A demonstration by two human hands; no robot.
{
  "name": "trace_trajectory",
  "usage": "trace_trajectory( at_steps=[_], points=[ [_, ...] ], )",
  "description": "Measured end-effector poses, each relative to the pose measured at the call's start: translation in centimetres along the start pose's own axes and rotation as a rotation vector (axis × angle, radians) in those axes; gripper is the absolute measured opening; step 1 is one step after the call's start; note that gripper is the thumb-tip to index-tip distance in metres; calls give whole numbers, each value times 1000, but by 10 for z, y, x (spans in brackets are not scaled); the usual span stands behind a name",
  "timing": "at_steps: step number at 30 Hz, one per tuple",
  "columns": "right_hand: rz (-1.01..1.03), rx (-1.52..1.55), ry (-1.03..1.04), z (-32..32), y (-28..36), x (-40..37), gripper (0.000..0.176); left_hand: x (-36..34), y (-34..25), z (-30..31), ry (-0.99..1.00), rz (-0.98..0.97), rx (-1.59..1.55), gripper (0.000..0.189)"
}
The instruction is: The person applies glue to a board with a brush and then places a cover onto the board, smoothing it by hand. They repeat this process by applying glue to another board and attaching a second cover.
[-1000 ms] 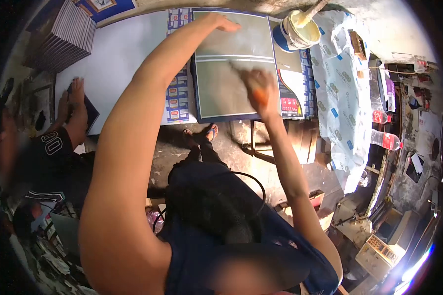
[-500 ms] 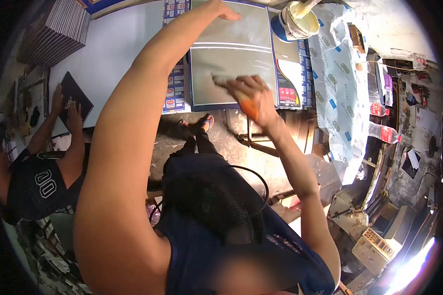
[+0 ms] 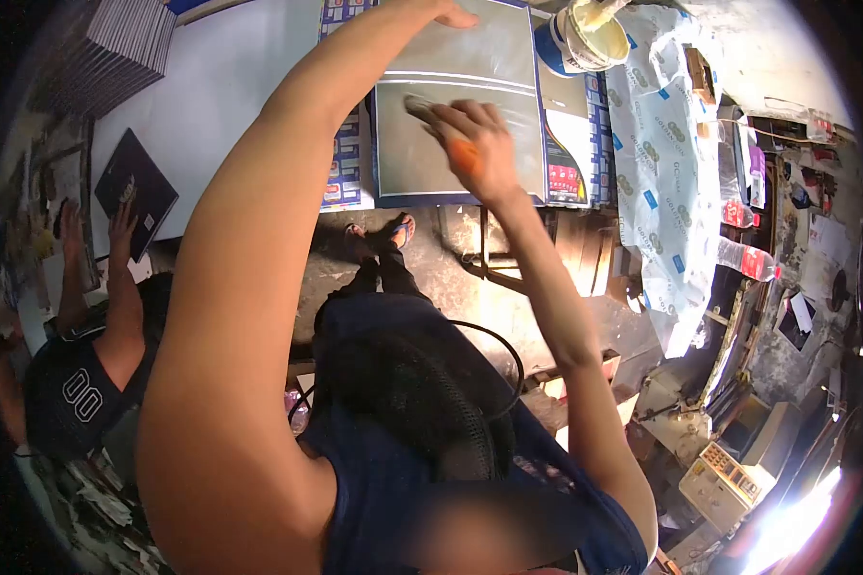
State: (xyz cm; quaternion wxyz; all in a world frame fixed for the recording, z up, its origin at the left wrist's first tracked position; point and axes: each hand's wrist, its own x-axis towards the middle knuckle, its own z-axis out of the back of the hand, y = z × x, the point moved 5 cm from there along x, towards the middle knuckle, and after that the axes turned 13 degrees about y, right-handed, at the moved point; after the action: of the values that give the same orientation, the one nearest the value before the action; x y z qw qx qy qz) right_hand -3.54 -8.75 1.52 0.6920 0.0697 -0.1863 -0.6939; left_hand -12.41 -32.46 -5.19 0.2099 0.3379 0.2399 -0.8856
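Observation:
My right hand (image 3: 479, 149) is wrapped around a brush with an orange handle (image 3: 464, 157), its dull brownish end (image 3: 418, 107) close over the lower grey panel. Under it lies a book cover (image 3: 451, 144) with two grey panels, white lines between them and a dark blue border. At the far end of the cover, my left hand (image 3: 458, 16) rests on the upper panel with fingers stretched out; part of it is cut off by the frame edge. To the right of the cover stands a white and blue bucket (image 3: 558, 53) holding pale paste and a paste-smeared stick.
Printed sheets (image 3: 568, 158) lie beneath and beside the cover. At left, another person's hands (image 3: 122, 225) hold a black cover (image 3: 136, 192) at the white table (image 3: 230, 77). A stack of boards (image 3: 115, 57) stands behind. Printed wrapping (image 3: 657, 163) and bottles (image 3: 746, 259) are at right.
My right hand with the brush has moved up and slightly left over the lower panel. The other person's black cover has tilted up and their hands have shifted lower.

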Motion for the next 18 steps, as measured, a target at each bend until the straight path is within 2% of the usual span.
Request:
trace_trajectory(
  at_steps=[1,2,4,6,7,10,12,14,16,17,18],
  points=[
    [-17,39,-21,-16,0,13,31,0,0,0,-1,2,1,74],
    [13,-15,98,-66,-3,10,33,-1,2,0,1,6,5,74],
    [77,89,136,-49,60,-12,36,1,3,-2,-2,7,3,73],
    [79,212,323,-39,88,-39,36,1,4,-5,-9,3,-9,72],
    [91,283,286,-28,90,-45,33,1,5,-3,-14,0,-16,72],
    [224,224,186,14,66,-7,29,-8,6,-10,-1,0,-36,71],
    [144,4,-36,2,27,31,21,-9,4,-13,3,-2,-36,70],
    [99,10,-102,-24,-11,70,33,-9,0,-13,4,-3,-24,69],
    [-83,102,110,-63,-18,71,30,-8,0,-13,0,-2,-14,68],
    [118,76,93,-76,-4,62,29,-8,1,-13,-1,1,-11,68],
    [91,121,21,-58,25,42,25,-6,2,-13,-5,3,-9,68]
  ],
)
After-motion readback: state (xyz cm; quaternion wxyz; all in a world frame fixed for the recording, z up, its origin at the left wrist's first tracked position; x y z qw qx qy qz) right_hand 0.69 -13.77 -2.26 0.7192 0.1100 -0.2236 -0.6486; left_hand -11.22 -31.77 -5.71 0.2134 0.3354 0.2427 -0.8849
